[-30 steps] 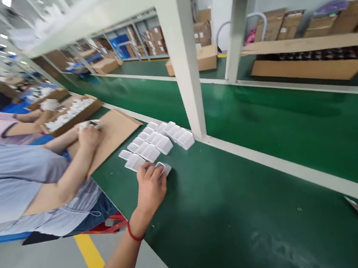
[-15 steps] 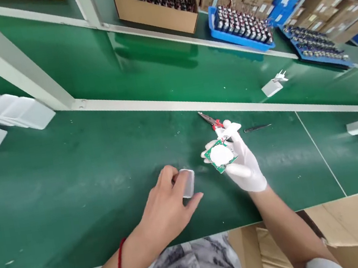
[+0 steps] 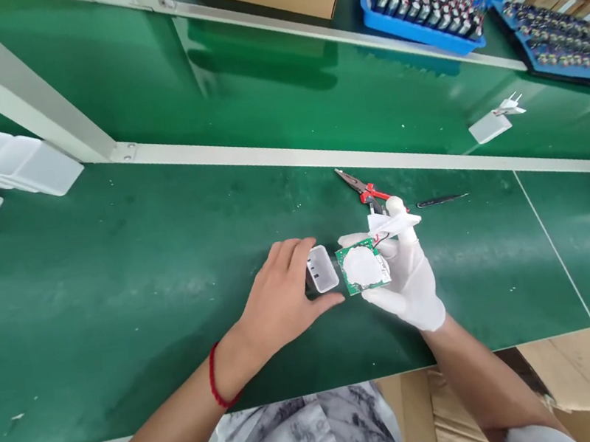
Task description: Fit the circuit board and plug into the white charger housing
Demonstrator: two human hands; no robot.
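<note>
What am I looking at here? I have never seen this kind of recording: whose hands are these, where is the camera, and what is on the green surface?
The camera sits on a person's head and looks down at their own two hands over a green workbench. The bare left hand grips a small white plastic shell. The gloved right hand holds a green circuit board with a white pad on it, close beside the shell. Behind the hands lie red-handled pliers and dark tweezers. Farther off are a white plug adapter, white trays at the left, and blue bins of parts.
</note>
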